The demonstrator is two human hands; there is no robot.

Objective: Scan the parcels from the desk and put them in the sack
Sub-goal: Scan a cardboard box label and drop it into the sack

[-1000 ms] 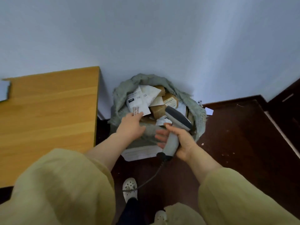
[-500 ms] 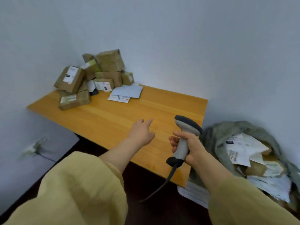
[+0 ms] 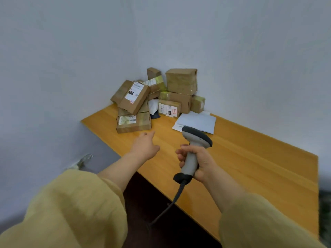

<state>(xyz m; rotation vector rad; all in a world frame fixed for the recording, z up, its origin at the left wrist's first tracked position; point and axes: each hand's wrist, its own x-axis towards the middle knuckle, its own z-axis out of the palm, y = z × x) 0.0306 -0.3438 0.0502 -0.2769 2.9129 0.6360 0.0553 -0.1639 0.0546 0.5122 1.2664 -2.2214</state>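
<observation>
Several brown cardboard parcels (image 3: 157, 97) are piled in the far corner of the wooden desk (image 3: 250, 158), against the walls. A flat box with a barcode label (image 3: 133, 122) lies at the front of the pile. A white envelope (image 3: 197, 121) rests to the right of it. My left hand (image 3: 146, 145) reaches over the desk just short of the flat box, fingers apart, holding nothing. My right hand (image 3: 195, 161) grips a grey handheld barcode scanner (image 3: 194, 149), its dark head aimed toward the pile. Only a grey sliver of the sack (image 3: 325, 212) shows at the right edge.
The scanner's cable (image 3: 172, 203) hangs down in front of the desk edge to the dark floor (image 3: 161, 221). White walls close in the desk on the left and behind. A white socket with a plug (image 3: 84, 159) sits low on the left wall.
My view has swung left from the sack to the desk pile. My left hand, earlier at the sack, now stretches toward the flat box. The scanner stays in my right hand.
</observation>
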